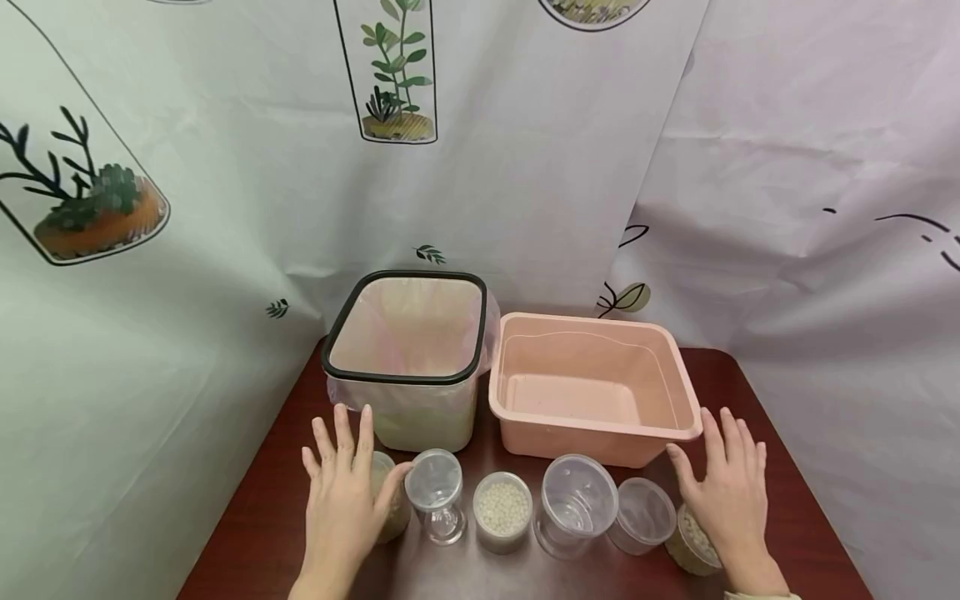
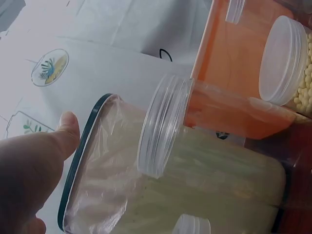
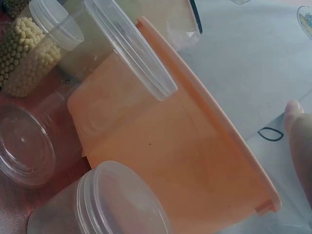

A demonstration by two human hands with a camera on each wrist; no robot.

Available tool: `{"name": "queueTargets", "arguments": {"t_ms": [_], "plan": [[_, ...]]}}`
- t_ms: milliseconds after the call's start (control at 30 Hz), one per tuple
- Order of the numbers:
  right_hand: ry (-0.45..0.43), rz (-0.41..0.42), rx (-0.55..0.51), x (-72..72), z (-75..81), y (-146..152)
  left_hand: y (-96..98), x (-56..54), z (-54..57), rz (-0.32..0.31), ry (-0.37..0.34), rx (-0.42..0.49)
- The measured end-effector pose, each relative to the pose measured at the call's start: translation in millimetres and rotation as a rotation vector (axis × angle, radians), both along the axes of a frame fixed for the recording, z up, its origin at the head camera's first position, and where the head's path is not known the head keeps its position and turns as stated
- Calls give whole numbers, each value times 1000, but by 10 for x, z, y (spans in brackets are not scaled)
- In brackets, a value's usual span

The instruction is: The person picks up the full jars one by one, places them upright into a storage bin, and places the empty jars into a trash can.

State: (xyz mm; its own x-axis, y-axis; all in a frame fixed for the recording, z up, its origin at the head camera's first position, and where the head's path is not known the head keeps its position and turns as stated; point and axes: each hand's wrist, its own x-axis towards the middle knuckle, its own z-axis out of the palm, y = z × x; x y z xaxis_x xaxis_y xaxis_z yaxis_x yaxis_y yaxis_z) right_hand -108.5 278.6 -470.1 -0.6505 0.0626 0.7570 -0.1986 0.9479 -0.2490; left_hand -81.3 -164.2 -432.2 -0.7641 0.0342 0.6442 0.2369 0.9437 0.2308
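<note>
My left hand (image 1: 341, 496) hovers with its fingers spread, partly covering a jar with greenish contents (image 1: 394, 510). Beside its thumb stands a clear stemmed plastic cup (image 1: 437, 492) with a round foot. My right hand (image 1: 729, 492) is also held out flat, overlapping a jar of pale beans (image 1: 692, 546) at the right end. Between the hands are a lidded jar of cream-coloured beans (image 1: 502, 510), a tall clear cup (image 1: 577, 500) and a smaller clear container (image 1: 643, 515). Neither hand holds anything. The left wrist view shows the left thumb (image 2: 66, 134) near the bin rim.
Behind the row, a square bin (image 1: 423, 417) with a black rim and a plastic liner stands at the left. A pink rectangular basin (image 1: 585, 437) sits to its right. The dark red table (image 1: 247, 533) backs onto a white printed cloth (image 1: 525, 192).
</note>
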Motion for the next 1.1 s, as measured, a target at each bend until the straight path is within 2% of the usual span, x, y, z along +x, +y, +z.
{"name": "queueTargets", "arguments": {"t_ms": [200, 367, 567, 667, 767, 867, 1100], "plan": [[-32, 13, -28, -12, -9, 16, -37, 16, -17, 5, 51, 36], [-46, 33, -84, -36, -19, 24, -70, 30, -53, 24, 79, 110], [-59, 37, -173, -78, -59, 28, -132, 63, -162, 70, 168, 220], [-60, 44, -205, -108, -93, 32, -175, 88, -242, 104, 163, 285], [-75, 53, -244, -136, -128, 33, -210, 117, -331, 149, 118, 342], [-108, 48, -295, -158, -147, 36, -233, 133, -408, 178, 42, 383], [-217, -21, -439, -167, -131, 49, -236, 157, -519, 217, -208, 452]]}}
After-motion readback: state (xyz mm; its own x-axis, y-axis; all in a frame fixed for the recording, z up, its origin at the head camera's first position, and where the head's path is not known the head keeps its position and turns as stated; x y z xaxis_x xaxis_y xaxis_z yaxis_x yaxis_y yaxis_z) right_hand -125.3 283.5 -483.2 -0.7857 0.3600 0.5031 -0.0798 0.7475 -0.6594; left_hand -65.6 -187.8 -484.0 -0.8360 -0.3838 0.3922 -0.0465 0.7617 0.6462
